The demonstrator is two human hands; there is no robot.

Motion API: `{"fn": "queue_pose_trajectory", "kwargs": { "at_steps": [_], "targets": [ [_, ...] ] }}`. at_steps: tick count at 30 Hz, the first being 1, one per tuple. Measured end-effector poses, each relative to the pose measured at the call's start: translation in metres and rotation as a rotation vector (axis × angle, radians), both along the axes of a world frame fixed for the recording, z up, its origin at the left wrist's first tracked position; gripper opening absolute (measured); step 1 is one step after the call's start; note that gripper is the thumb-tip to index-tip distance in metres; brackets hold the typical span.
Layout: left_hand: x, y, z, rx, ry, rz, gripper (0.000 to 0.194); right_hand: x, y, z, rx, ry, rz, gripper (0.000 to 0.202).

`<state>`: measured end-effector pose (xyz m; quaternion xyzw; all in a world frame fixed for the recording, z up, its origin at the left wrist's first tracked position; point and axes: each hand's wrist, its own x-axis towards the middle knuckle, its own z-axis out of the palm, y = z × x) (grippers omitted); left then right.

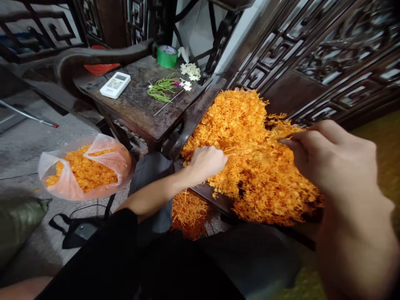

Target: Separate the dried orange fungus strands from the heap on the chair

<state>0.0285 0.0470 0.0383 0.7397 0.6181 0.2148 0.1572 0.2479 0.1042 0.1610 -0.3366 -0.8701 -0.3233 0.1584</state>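
orange heap (pixel 265 183): on seat (pixel 217 201), long axis upper-left to lower-right
left hand (pixel 208 163): closed on thin strands (pixel 233 150), pointing right
right hand (pixel 337 156): apart from left, pinched; contents too blurred to tell
partly hidden: heap's right edge

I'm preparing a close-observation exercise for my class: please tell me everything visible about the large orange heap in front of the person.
The heap is a loose, bright orange mass of thin, curly, tangled pieces, thread-like in look; their material is uncertain. It spreads in uneven mounds with ragged edges over a dark seat, beside a dark armrest. The left hand is closed at its near left side, strands at the fingers. The right hand is blurred over its right side, so contact there is unclear.
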Motion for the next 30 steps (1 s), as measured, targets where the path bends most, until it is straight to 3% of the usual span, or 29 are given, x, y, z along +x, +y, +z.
{"fn": "queue_pose_trajectory", "kwargs": {
  "at_steps": [2, 5, 9, 12, 15, 17, 18, 20, 23, 25, 27, 30],
  "targets": [
    [-0.003, -0.006, 0.001, -0.024, 0.011, -0.040, 0.043, 0.018, 0.021, -0.005, -0.155, -0.081, 0.013, 0.049],
    [-0.006, -0.015, 0.005, -0.043, 0.014, -0.118, 0.039, 0.033, 0.044, -0.019, -0.391, -0.033, 0.011, 0.048],
    [-0.021, -0.028, 0.018, -0.188, -0.003, -0.180, 0.037, 0.023, 0.050, -0.041, -0.605, 0.103, 0.036, 0.048],
    [-0.048, -0.045, 0.027, -0.318, -0.029, -0.302, 0.035, 0.018, 0.055, -0.045, -0.734, 0.123, 0.019, 0.040],
    [-0.077, -0.066, 0.026, -0.406, -0.078, -0.435, 0.035, 0.034, 0.062, -0.040, -0.601, 0.304, -0.290, 0.033],
    [-0.088, -0.077, 0.020, -0.510, -0.130, -0.407, 0.041, 0.044, 0.061, -0.044, -0.457, 0.583, -0.519, 0.029],
    [-0.090, -0.079, 0.016, -0.528, -0.140, -0.411, 0.041, 0.046, 0.058, -0.050, -0.472, 0.724, -0.553, 0.024],
    [-0.085, -0.077, 0.007, -0.480, -0.111, -0.473, 0.036, 0.040, 0.048, -0.071, -0.695, 1.020, -0.439, 0.018],
    [-0.069, -0.066, -0.003, -0.412, -0.064, -0.518, 0.032, 0.016, 0.033, -0.110, -1.130, 1.478, -0.071, 0.034],
    [-0.059, -0.059, -0.007, -0.457, -0.098, -0.453, 0.034, 0.001, 0.025, -0.129, -1.225, 1.676, -0.027, 0.040],
    [-0.052, -0.054, -0.009, -0.518, -0.147, -0.375, 0.036, -0.009, 0.018, -0.136, -1.290, 1.819, 0.026, 0.040],
    [-0.044, -0.046, -0.012, -0.561, -0.191, -0.298, 0.038, -0.017, 0.004, -0.131, -1.364, 1.858, 0.167, 0.043]
  ]
}}
